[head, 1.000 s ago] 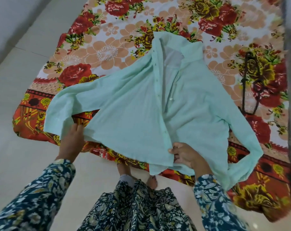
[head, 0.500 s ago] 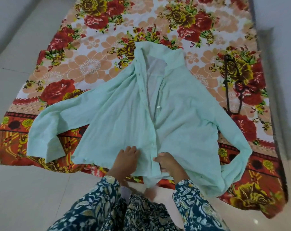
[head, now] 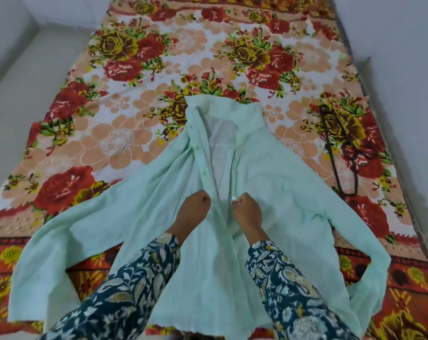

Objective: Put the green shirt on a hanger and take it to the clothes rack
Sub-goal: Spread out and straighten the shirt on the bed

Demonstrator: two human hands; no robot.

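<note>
The pale green shirt [head: 276, 192] lies face up on the floral bedsheet [head: 124, 143], collar away from me, both sleeves spread out to the sides. Its front is unbuttoned near the top and shows the inside. My left hand [head: 193, 209] pinches the left placket at mid-chest. My right hand [head: 247, 212] pinches the right placket beside a white button. The two hands are a short gap apart. A dark hanger [head: 340, 153] lies flat on the sheet to the right of the shirt, hard to make out against the print.
The bed fills most of the view. Pale floor [head: 19, 77] runs along its left side and a grey wall [head: 404, 45] along its right. My patterned sleeves cover the shirt's lower part.
Both hands moved up from the shirt's hem to the plackets at mid-chest. My view came closer and further over the bed.
</note>
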